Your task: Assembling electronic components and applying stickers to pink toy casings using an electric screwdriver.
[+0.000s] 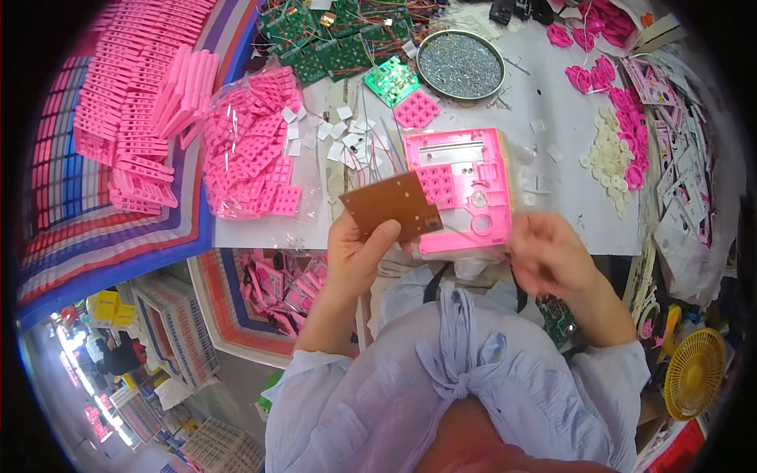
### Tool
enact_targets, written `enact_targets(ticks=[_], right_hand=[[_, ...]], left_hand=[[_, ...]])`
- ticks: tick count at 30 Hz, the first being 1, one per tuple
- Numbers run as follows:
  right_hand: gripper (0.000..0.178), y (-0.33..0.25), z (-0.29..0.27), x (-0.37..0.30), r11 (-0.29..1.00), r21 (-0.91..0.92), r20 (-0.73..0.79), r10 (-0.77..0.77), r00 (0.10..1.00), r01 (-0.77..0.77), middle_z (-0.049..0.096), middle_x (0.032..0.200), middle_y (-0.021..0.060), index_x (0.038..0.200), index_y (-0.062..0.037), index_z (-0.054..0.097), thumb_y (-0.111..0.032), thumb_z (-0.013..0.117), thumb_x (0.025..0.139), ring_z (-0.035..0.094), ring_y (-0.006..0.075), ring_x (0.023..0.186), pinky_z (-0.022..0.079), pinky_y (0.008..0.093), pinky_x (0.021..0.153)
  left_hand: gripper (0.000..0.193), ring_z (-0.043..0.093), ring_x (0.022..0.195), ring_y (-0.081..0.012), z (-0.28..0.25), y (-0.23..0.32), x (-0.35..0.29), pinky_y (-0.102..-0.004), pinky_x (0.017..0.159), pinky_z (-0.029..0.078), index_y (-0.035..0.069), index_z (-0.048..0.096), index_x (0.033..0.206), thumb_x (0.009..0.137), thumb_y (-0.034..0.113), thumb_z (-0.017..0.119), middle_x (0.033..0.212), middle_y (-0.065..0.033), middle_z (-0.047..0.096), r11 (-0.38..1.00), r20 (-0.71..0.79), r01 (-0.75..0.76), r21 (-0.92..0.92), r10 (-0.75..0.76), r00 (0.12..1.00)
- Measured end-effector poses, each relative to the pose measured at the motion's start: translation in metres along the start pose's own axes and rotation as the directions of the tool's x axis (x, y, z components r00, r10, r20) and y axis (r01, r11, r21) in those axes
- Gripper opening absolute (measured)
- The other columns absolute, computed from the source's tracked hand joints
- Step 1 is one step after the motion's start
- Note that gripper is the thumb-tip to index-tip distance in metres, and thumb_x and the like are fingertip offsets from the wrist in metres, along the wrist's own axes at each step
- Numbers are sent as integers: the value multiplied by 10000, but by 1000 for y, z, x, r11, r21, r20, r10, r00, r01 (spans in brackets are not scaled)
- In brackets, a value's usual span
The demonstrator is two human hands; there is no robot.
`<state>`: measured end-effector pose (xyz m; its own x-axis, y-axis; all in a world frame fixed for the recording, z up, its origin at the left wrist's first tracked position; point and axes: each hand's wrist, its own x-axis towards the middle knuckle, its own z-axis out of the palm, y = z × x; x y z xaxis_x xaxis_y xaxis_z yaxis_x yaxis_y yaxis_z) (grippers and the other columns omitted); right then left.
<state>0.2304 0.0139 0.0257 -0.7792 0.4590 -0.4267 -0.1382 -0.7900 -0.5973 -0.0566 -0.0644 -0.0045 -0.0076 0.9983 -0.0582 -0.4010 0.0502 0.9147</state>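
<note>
My left hand (356, 256) grips a brown circuit board (385, 206), thumb on its face, tilted over the left edge of a pink plastic casing (494, 189). The casing lies open side up near the front edge of the table. A pink rubber keypad (436, 183) sits inside it, partly covered by the board. At the casing's lower right corner is my right hand (552, 256). Its fingers are smeared by motion, and whether they hold anything cannot be made out. Beyond the casing lie another pink keypad (416, 110) and a shiny green circuit board (392, 81).
A round dish (460, 97) of small screws stands behind. Green wired boards (315, 51) are piled at the back. To the left are a bag of pink keypads (251, 150) and a crate (201, 236) of pink parts. Cream discs (605, 154) lie right; a yellow fan (694, 374) stands lower right.
</note>
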Motion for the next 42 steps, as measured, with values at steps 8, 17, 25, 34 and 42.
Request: enact_targets(ticks=[8, 17, 25, 34, 42], right_hand=[[607, -46, -2, -64, -47, -997, 77, -341, 937, 65, 541, 1324, 248, 1383, -4, 507, -321, 704, 905, 567, 316, 1203, 532, 405, 864], [566, -29, 21, 31, 233, -871, 424, -89, 901, 433, 588, 1336, 199, 1425, -47, 528, -284, 671, 931, 583, 303, 1205, 464, 406, 983], [317, -26, -9, 81, 395, -876, 179, -268, 947, 278, 658, 817, 66, 1244, -36, 657, -33, 620, 930, 615, 106, 656, 499, 266, 610], [322, -36, -8, 128, 106, -954, 255, -206, 945, 281, 698, 938, 118, 1224, -40, 647, -49, 659, 903, 635, 130, 707, 509, 302, 625], [370, -39, 4, 135, -117, -975, 206, -167, 964, 188, 688, 920, 194, 1180, -25, 571, -149, 712, 862, 659, 379, 876, 522, 448, 738]], left_hand=[[225, 642, 776, -254, 12, 10, -1, -347, 677, 511, 32, 640, 1080, 864, 35, 703, 918, -98, 643, 785, 453, -279, 554, -3, 891], [159, 645, 828, -307, 33, -10, -14, -388, 708, 511, 36, 592, 1026, 893, 66, 674, 932, -123, 619, 846, 441, -135, 515, -126, 889], [728, 479, 1351, -257, 31, -23, -45, -378, 1050, 459, 52, 182, 1568, 942, -68, 534, 1491, -178, 417, 908, 112, 388, -160, -373, 921], [655, 503, 1319, -224, -7, -6, -51, -371, 1076, 432, 12, 354, 1486, 875, -104, 562, 1401, -153, 509, 865, -16, 176, 470, -191, 981], [464, 593, 1162, -205, -7, -3, -28, -362, 981, 479, -15, 560, 1293, 847, -21, 687, 1228, -117, 621, 701, -133, 212, 681, -166, 977]])
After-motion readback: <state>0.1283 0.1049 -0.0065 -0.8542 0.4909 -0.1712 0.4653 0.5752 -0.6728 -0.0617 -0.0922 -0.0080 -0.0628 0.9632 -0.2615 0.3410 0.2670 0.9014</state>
